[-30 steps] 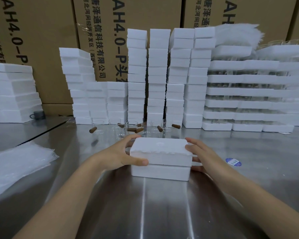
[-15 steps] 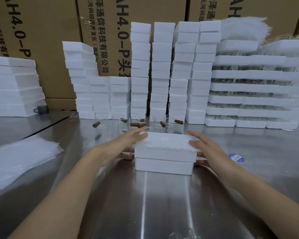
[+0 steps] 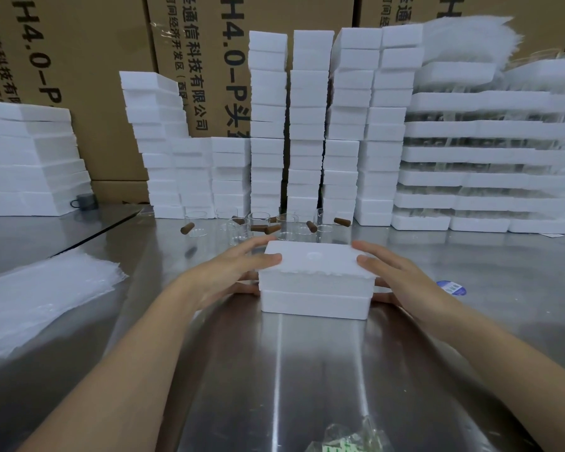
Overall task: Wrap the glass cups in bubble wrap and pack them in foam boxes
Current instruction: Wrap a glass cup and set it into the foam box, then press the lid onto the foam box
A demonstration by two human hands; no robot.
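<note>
A closed white foam box [image 3: 315,282], lid on base, sits on the steel table [image 3: 274,370] in the middle of the view. My left hand [image 3: 232,272] lies against its left end, thumb on the lid's top edge, fingers straight. My right hand [image 3: 395,272] touches the right end the same way, thumb on the lid corner. Behind the box stand several clear glass cups with brown wooden handles [image 3: 268,223]. A stack of bubble wrap sheets [image 3: 36,295] lies at the left.
Tall stacks of white foam boxes [image 3: 310,125] line the back, against brown cartons. Foam trays holding glassware [image 3: 483,158] are stacked at the right. A grey mug [image 3: 85,201] and a blue-white sticker [image 3: 450,287] lie on the table. A crumpled clear bag [image 3: 349,435] sits near me.
The box has slid slightly away from me. My left hand has loosened from gripping the lid's front corner to resting straight against the left end. My right hand kept its place.
</note>
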